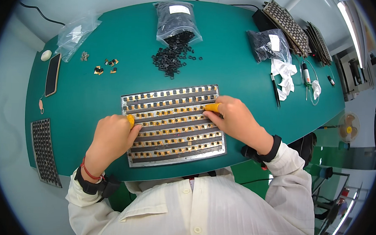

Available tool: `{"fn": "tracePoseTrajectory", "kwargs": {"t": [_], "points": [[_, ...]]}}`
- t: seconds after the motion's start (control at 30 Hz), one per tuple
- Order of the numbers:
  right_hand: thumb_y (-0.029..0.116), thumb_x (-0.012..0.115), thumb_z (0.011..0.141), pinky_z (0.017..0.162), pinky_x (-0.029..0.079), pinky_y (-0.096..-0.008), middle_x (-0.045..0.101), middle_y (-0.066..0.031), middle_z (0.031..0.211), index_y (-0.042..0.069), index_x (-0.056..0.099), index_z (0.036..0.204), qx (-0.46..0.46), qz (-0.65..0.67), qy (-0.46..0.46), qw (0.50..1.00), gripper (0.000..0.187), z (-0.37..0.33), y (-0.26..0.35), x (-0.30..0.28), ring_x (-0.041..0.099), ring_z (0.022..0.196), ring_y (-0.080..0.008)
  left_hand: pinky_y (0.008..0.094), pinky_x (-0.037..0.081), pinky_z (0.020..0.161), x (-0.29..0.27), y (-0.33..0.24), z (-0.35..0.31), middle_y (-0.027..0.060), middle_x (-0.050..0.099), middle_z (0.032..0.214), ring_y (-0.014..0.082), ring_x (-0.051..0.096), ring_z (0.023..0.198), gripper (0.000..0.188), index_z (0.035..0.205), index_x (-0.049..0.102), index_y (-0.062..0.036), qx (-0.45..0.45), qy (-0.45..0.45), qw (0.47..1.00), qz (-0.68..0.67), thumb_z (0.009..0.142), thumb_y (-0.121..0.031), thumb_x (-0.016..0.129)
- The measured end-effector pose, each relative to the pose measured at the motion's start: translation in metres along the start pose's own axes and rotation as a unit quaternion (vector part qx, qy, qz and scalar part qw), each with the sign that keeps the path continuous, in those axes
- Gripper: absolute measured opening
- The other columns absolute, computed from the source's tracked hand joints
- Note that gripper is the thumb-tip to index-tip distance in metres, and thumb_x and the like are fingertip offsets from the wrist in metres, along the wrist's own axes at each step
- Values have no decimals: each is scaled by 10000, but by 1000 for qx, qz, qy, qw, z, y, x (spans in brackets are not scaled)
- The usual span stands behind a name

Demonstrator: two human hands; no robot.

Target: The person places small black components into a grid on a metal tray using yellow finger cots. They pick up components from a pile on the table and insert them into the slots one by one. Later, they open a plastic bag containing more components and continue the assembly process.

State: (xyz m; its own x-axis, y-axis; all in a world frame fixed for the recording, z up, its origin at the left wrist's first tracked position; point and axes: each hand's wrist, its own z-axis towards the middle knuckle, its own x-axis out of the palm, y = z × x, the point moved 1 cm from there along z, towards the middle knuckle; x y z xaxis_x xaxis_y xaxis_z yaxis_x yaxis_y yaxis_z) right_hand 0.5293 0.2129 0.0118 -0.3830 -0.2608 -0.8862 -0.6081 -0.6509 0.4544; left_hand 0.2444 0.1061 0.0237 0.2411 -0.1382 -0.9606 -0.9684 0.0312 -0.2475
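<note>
A metal tray (177, 161) lies in front of me, with rows of small black square pieces and gold-coloured flat parts between dark strips. My left hand (112, 135) is curled at the tray's left edge, a yellow finger cot on one fingertip. Whatever its fingers hold, if anything, is hidden. My right hand (235, 115) bends over the upper right of the tray. Its forefinger, in an orange finger cot (212, 107), reaches the end of the third row, with the thumb just below; any piece between them is too small to make out.
Beyond the tray, black pieces (169, 61) spill from a clear bag (176, 21). Gold-and-black parts (98, 70) and a phone (52, 74) lie left; another filled tray (46, 152) sits at the left edge. To the right are tweezers (275, 90), tissue (283, 75) and stacked trays (286, 27).
</note>
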Motion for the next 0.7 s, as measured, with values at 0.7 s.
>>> {"fn": "tracePoseTrajectory", "kwargs": {"t": [0.7], "points": [[103, 705, 812, 619, 509, -399, 626, -132, 756, -30, 682, 780, -14, 1, -17, 1000, 139, 2, -5, 5, 627, 687, -304, 364, 476, 594, -19, -1, 57, 150, 640, 748, 268, 617, 654, 262, 943, 719, 53, 11, -47, 995, -89, 870, -198, 709]]}}
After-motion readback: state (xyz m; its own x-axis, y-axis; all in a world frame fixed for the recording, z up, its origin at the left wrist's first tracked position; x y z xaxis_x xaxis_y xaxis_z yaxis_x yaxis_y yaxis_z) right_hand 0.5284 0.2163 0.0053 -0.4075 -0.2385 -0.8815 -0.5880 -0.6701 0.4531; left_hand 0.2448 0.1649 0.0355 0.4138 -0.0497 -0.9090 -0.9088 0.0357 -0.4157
